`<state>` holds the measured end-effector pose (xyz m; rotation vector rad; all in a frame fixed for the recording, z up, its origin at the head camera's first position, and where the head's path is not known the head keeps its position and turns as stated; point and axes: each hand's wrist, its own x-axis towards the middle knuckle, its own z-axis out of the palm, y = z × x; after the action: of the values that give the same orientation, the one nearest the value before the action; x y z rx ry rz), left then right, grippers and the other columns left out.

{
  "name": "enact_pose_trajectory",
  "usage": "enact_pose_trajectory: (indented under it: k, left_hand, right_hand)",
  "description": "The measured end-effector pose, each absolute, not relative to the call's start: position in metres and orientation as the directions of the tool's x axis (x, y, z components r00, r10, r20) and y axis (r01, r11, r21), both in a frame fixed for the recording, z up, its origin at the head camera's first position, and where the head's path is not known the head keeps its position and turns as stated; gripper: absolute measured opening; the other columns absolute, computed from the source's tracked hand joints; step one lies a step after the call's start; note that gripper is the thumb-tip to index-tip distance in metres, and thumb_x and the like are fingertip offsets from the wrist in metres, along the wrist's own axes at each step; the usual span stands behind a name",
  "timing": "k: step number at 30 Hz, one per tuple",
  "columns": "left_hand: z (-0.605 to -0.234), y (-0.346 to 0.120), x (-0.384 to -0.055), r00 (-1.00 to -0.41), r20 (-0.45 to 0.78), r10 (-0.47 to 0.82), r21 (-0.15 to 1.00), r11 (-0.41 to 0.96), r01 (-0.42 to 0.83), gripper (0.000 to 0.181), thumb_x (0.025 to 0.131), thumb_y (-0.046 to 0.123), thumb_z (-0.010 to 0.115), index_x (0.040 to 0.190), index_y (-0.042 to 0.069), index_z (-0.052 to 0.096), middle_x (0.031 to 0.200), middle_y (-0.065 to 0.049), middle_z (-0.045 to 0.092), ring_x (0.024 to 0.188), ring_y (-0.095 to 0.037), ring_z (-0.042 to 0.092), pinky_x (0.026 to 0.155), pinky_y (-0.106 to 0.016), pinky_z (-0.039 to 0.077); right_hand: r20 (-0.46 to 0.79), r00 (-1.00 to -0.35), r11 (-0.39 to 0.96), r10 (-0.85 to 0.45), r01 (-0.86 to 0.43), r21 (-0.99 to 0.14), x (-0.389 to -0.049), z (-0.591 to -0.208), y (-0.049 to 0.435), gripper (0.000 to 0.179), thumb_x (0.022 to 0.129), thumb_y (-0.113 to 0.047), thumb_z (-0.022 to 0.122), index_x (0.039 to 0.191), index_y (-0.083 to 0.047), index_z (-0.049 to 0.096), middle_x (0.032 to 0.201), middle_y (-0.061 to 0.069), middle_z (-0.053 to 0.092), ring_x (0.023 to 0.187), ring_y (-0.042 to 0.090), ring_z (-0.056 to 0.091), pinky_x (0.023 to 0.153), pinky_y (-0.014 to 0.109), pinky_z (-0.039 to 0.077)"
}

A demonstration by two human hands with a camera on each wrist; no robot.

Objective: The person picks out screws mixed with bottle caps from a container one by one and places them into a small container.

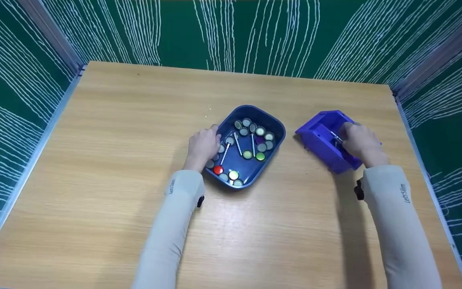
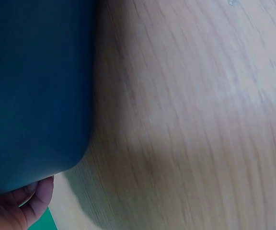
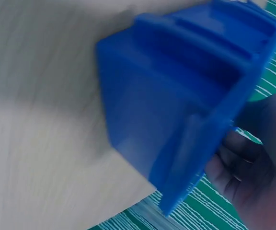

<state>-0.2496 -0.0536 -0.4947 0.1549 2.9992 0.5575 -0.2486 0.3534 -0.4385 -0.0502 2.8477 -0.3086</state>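
A dark blue plastic tub (image 1: pixel 272 161) stands on the table, holding several bottle caps (image 1: pixel 260 156), one of them red, and a few thin metal bolts or nails (image 1: pixel 237 145). My left hand (image 1: pixel 203 146) grips the tub's left rim; in the left wrist view its curled fingers (image 2: pixel 41 199) touch the tub wall. To the right, my right hand (image 1: pixel 362 143) holds a violet-blue open-front bin (image 1: pixel 322 149) by its far-right wall. The bin looks tilted in the right wrist view. A shiny metal piece (image 1: pixel 336 137) shows inside it, partly hidden by the hand.
Both containers are over a light wooden table (image 1: pixel 106 168). Green panels with white streaks (image 1: pixel 263 40) wall in its back and sides, meeting at greyish corner posts (image 1: pixel 50 32). Small white specks (image 1: pixel 210 109) lie behind the tub.
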Motion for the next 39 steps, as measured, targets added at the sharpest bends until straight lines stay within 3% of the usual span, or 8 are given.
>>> enact_pose_trajectory:
  k: [9,16,24,29,39]
  left_hand:
    - [-0.498,-0.054,-0.249,-0.991,-0.074,0.113,0.37,0.926,0.078,0.04,0.103,0.029,0.048,0.138,0.012,0.053,0.115,-0.016,0.071,0.099,-0.034,0.07,0.084,-0.047,0.056]
    - [-0.497,-0.054,-0.249,-0.992,-0.063,0.112,0.36,0.929,0.082,0.037,0.103,0.028,0.048,0.135,0.011,0.055,0.114,-0.018,0.071,0.098,-0.037,0.07,0.082,-0.05,0.055]
    - [-0.496,-0.054,-0.249,-0.991,-0.078,0.112,0.364,0.928,0.077,0.037,0.103,0.029,0.046,0.136,0.013,0.054,0.115,-0.018,0.07,0.099,-0.038,0.069,0.082,-0.05,0.055]
    - [-0.496,-0.054,-0.25,-0.991,-0.076,0.113,0.367,0.927,0.077,0.039,0.104,0.03,0.046,0.137,0.013,0.053,0.115,-0.017,0.07,0.097,-0.036,0.07,0.081,-0.049,0.055]
    - [-0.497,-0.055,-0.25,-0.989,-0.061,0.131,0.363,0.926,0.101,0.039,0.104,0.03,0.046,0.137,0.012,0.053,0.115,-0.017,0.071,0.098,-0.037,0.07,0.082,-0.049,0.056]
  right_hand:
    - [-0.29,-0.951,0.948,-0.104,-0.006,-0.319,-0.255,-0.416,0.322,0.037,0.103,-0.016,0.043,0.134,0.004,0.05,0.128,0.03,0.056,0.114,0.044,0.054,0.101,0.063,0.042]
    - [-0.139,-0.961,0.93,-0.241,-0.187,-0.316,-0.26,-0.4,0.281,0.027,0.099,-0.012,0.05,0.119,0.003,0.06,0.114,0.027,0.065,0.104,0.041,0.062,0.092,0.057,0.048]
    - [0.009,-0.941,0.91,-0.339,-0.331,-0.25,-0.255,-0.414,0.229,0.018,0.093,-0.015,0.058,0.106,-0.003,0.064,0.101,0.02,0.072,0.091,0.038,0.069,0.078,0.053,0.053]
    - [0.002,-0.912,0.898,-0.409,-0.403,-0.175,-0.248,-0.429,0.201,0.01,0.09,-0.009,0.058,0.097,-0.005,0.062,0.093,0.018,0.068,0.083,0.039,0.067,0.07,0.055,0.053]
    - [0.006,-0.949,0.931,-0.315,-0.31,-0.193,-0.247,-0.457,0.166,0.021,0.087,-0.017,0.066,0.102,-0.002,0.063,0.102,0.021,0.065,0.095,0.043,0.063,0.077,0.058,0.052]
